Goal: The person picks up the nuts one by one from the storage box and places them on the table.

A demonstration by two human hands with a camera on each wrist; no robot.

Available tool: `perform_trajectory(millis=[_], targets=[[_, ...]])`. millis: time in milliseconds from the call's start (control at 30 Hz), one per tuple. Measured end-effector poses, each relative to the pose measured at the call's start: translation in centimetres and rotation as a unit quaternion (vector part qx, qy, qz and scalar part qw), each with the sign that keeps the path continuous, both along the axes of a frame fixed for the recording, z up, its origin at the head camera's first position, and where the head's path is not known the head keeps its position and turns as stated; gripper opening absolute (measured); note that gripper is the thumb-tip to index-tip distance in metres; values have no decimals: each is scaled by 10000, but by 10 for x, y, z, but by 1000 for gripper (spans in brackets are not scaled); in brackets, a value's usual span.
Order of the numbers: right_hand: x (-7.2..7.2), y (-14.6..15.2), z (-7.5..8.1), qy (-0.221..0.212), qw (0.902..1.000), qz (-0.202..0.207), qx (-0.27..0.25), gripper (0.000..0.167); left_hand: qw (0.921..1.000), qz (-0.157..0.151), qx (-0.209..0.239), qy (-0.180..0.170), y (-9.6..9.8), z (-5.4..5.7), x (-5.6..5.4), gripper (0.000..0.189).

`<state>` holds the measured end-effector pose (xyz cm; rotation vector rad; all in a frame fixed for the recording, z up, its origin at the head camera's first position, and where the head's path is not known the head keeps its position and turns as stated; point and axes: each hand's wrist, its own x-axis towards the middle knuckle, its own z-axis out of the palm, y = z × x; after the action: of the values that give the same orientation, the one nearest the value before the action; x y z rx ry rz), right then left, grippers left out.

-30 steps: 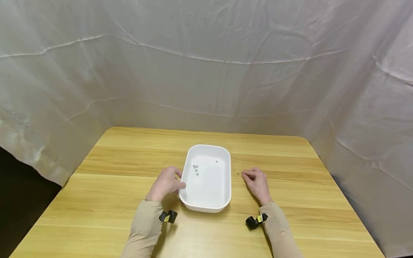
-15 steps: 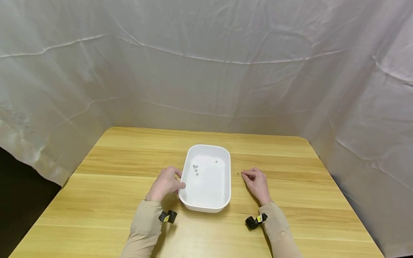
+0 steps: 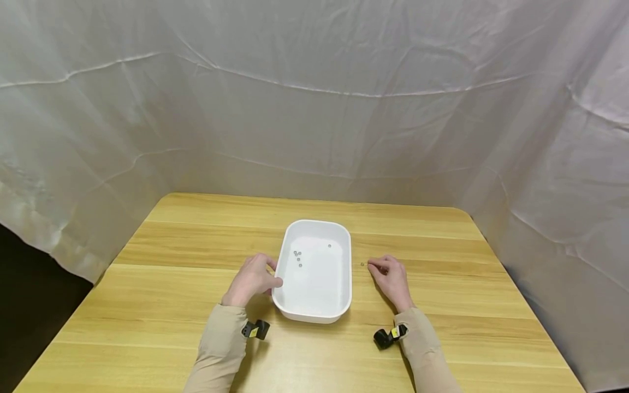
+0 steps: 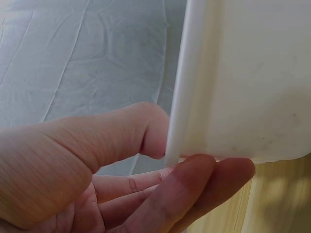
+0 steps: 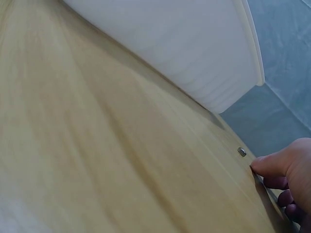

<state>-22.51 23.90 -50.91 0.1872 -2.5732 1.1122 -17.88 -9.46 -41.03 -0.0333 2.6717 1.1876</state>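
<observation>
My left hand (image 3: 253,281) grips the left rim of a white plastic tray (image 3: 314,319), thumb over the edge and fingers underneath, as the left wrist view shows close up. Inside the tray lie several small silvery nuts (image 3: 300,265), most of them clustered left, with a single one (image 3: 329,246) toward the far right. To the right of the tray, my right hand (image 3: 391,279) is low at the table, thumb and fingers drawn together. A small metal nut (image 5: 242,152) lies on the wood just beyond the thumb tip. I cannot tell whether anything is between those fingertips.
Under everything is a wood-grain table (image 3: 172,316). Grey-white cloth (image 3: 314,136) hangs behind it and along the sides. A small black camera (image 3: 255,329) is strapped at the left wrist, another black camera (image 3: 385,338) at the right.
</observation>
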Motion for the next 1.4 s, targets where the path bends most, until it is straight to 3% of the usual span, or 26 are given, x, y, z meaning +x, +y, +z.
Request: perform_trajectory(millis=[467, 733, 1033, 1400], targets=[[0, 1, -2, -92, 9996, -30, -253, 17, 10000, 5, -54, -11, 0, 1, 1, 26], [-1, 0, 2, -16, 9951, -99, -979, 20, 10000, 5, -10, -5, 0, 0, 1, 29], [-2, 2, 7, -599, 9797, -276, -1892, 26, 10000, 10, 72, 32, 0, -1, 1, 29], [5, -2, 26, -1160, 9754, -330, -1844, 32, 10000, -13, 36, 68, 0, -1, 0, 27]])
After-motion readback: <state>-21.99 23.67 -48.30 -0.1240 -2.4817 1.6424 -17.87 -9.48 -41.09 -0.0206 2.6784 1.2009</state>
